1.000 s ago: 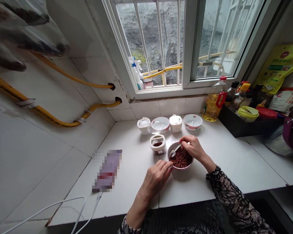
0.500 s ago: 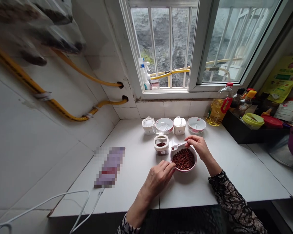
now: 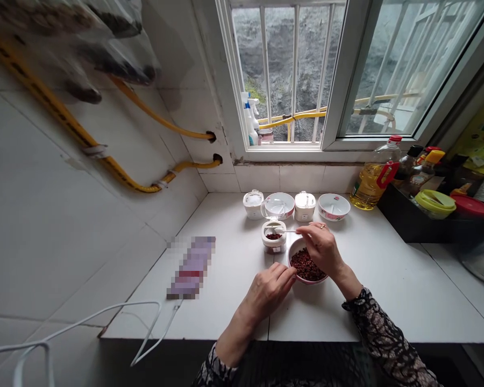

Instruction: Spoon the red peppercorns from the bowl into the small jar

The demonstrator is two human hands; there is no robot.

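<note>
Head view, the only one. Counter of white tile [image 3: 391, 290], viewed from above.

My right hand [image 3: 321, 250] is nearly closed: thumb and forefinger pinch the thin handle of a small white spoon [image 3: 294, 231], and the other fingers curl under. The spoon's long axis lies almost level across the view, running left from my fingers. Its head sits at or just inside the open top of a small white flip-lid jar [image 3: 273, 248], which holds a shallow layer of dark red peppercorns [image 3: 273, 236]. The exact contact is hidden; I cannot tell whether the head touches the grains.

The right hand is the nearer to the jar. The jar stands just beside a pink-rimmed bowl [image 3: 306, 282], up and to the left of it, and the bowl is heaped with more of the same grains [image 3: 305, 264]. My right hand hangs over the bowl's far right side.

My left hand [image 3: 268, 293] is half curled, with its fingertips [image 3: 290, 273] at the bowl's near left rim. Whether it grips the rim or only rests there, I cannot tell.

Behind: two white lidded boxes [image 3: 253, 204] [image 3: 305, 206], two white bowls [image 3: 279, 205] [image 3: 334, 207], and a bottle of cooking oil [image 3: 375, 180].
</note>
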